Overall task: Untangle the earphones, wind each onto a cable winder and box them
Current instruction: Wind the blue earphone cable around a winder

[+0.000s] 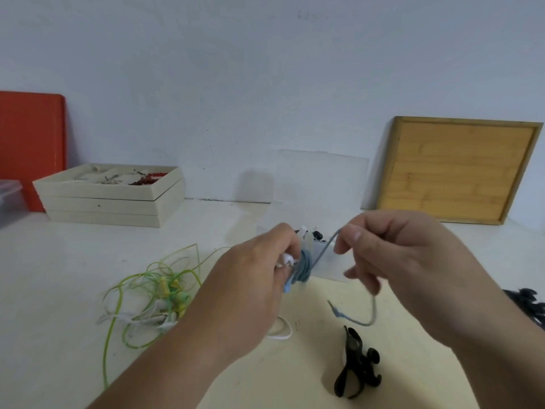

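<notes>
A pale cable winder is held in the left hand, with the fingers curled round it. It is mostly hidden, so its shape cannot be told for sure. A blue earphone cable is wrapped round it in several loops. The loose part of the cable is pinched between the thumb and a finger of the right hand, at 3 o'clock from the winder. From that hand the rest of the cable hangs down. The plug dangles at 5 o'clock from the winder, near the table.

The winding is judged to be nearly done, with only a short tail left.

Things could go wrong from here. If the cable is let slack, the loops could slip off the winder and spring open. If it is pulled too hard, the thin wire could be hurt near the plug. The tail could also be left untucked. Then the bundle would come loose in the clear box, which stands open at 12 o'clock behind the hands.

A green and white tangle lies at 9 o'clock, not yet sorted. It could be dragged along if it is caught by an arm. A black winder lies at 6 o'clock.
</notes>
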{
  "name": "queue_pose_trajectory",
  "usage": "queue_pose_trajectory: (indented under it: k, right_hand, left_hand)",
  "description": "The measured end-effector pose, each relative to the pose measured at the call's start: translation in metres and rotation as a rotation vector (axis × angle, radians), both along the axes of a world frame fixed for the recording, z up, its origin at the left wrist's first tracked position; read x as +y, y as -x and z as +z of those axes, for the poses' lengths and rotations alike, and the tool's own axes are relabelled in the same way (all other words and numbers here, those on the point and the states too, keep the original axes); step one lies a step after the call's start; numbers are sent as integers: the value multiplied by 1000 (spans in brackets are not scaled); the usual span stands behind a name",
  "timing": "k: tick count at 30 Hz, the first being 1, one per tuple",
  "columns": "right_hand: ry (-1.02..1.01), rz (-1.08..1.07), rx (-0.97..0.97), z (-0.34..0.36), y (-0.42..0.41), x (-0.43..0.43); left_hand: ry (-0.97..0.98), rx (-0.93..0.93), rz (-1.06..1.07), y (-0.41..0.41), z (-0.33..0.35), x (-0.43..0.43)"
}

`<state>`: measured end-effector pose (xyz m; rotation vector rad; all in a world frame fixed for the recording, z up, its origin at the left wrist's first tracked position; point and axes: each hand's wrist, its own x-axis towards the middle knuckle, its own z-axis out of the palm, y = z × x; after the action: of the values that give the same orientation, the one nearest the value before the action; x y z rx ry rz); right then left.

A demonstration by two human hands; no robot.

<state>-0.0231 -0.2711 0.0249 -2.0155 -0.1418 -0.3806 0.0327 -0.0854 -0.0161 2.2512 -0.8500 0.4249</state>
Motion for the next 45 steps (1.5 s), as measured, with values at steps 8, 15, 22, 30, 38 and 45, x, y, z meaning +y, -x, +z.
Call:
queue_pose_trajectory:
  k: [8,15,22,30,38,45]
  right_hand:
    - [90,-200,-40,-5,-7,2]
    - [43,-137,246,-17,-13,8]
    - [205,66,355,-22,-11,15]
    - [311,106,208,-6,-2,14]
    - [241,74,108,-3,0,9]
    - [191,-147,25,-1,-4,-2]
  left_hand:
    - [148,304,-315,10,4,-4]
    - [540,453,-374,6,5,-8]
    - [661,387,-8,-5,1,-7]
    - [471,384,76,-9,0,-2]
    - [225,239,-37,-5,-3,-2]
    - [204,411,-290,4,3,-1]
